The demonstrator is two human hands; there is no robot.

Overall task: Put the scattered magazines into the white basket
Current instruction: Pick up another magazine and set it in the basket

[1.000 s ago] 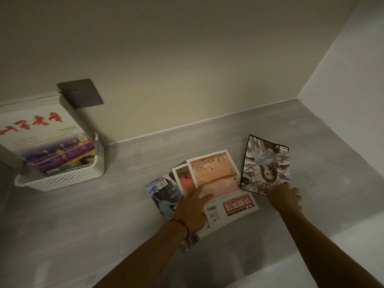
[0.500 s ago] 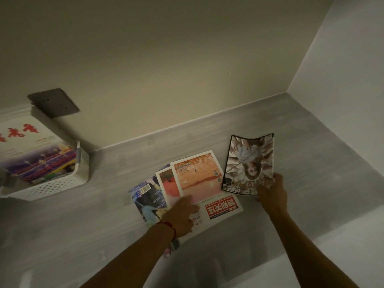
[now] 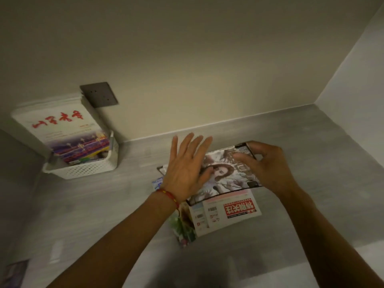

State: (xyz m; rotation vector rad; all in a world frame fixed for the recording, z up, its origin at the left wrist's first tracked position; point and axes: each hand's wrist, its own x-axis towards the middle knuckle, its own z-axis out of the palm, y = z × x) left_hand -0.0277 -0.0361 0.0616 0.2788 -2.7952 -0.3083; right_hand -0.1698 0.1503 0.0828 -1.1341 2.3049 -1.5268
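A magazine with a black-and-white illustrated cover [image 3: 225, 176] is held above the floor pile, gripped at its right edge by my right hand [image 3: 268, 165]. My left hand [image 3: 186, 167], fingers spread, lies over its left part. Under it lie a white magazine with a red title block [image 3: 228, 213] and other colourful magazines [image 3: 182, 227], partly hidden. The white basket [image 3: 87, 169] stands at the left against the wall. It holds several upright magazines, the front one white with red characters [image 3: 62, 129].
Grey wood-pattern floor all around. A dark wall socket [image 3: 99, 94] sits above the basket. The room corner [image 3: 314, 103] is at the far right. Part of another magazine [image 3: 12, 273] shows at the bottom left edge.
My right hand lifted the illustrated magazine and carried it left over the pile. My left hand left the pile and spread over that magazine. The view shifted left.
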